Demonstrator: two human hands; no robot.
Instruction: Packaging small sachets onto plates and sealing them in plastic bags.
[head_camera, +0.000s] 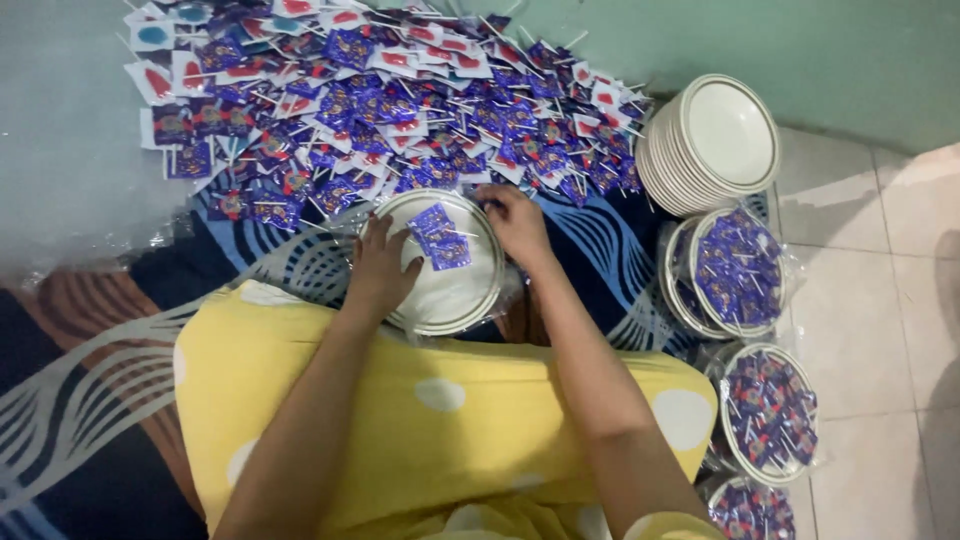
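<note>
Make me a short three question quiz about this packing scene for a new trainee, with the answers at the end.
1. True or false: the plate under the hands already holds a few purple packets.
2. Which hand reaches toward the packet pile? A) left B) right
3. Fill in: the stack of empty plates stands on the person's ____ side.

Key:
1. True. A few packets lie on it.
2. B. The right hand is at the plate's far rim beside the pile, while the left hand rests on the plate.
3. Right, above the filled, wrapped plates.
</note>
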